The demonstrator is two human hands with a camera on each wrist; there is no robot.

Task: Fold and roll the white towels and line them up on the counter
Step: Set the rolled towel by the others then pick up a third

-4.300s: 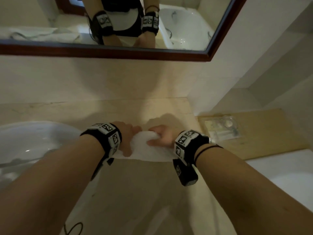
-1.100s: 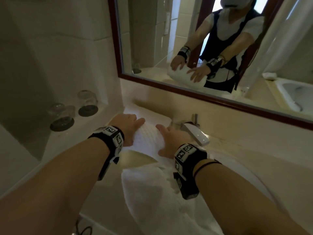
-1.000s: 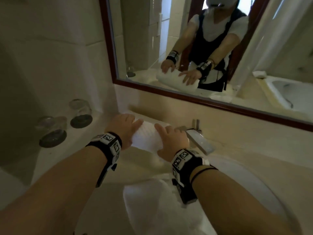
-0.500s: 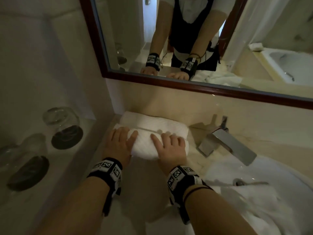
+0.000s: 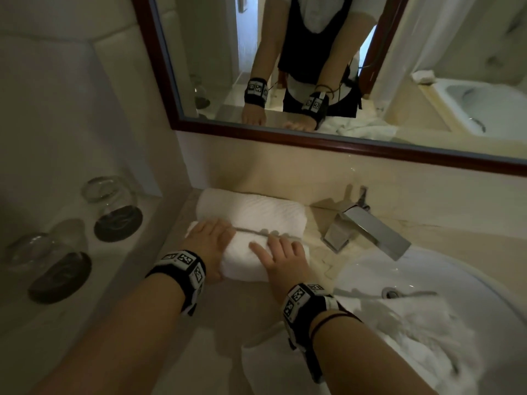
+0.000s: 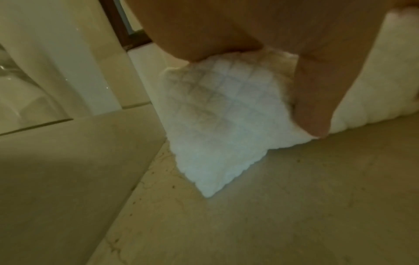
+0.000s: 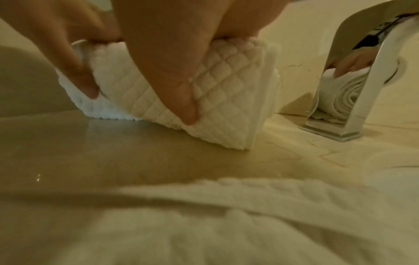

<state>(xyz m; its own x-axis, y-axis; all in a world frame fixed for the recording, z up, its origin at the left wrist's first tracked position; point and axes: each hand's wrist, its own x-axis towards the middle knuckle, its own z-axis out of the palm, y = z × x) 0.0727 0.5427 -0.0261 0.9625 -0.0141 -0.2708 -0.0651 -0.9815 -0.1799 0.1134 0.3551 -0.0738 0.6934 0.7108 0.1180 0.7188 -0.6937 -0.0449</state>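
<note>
both hands, left hand (image 5: 206, 246) and right hand (image 5: 282, 262), grip rolled towel (image 5: 245, 259) on counter (image 5: 228, 323); no readable writing.

My left hand (image 5: 207, 243) hides the left end of the near towel roll (image 5: 247, 259), and my right hand (image 5: 285, 260) covers part of its top. The loose towel (image 5: 399, 337) in the sink (image 5: 370, 269) is cut off at the picture's bottom edge. In the right wrist view it is blurred.
</note>
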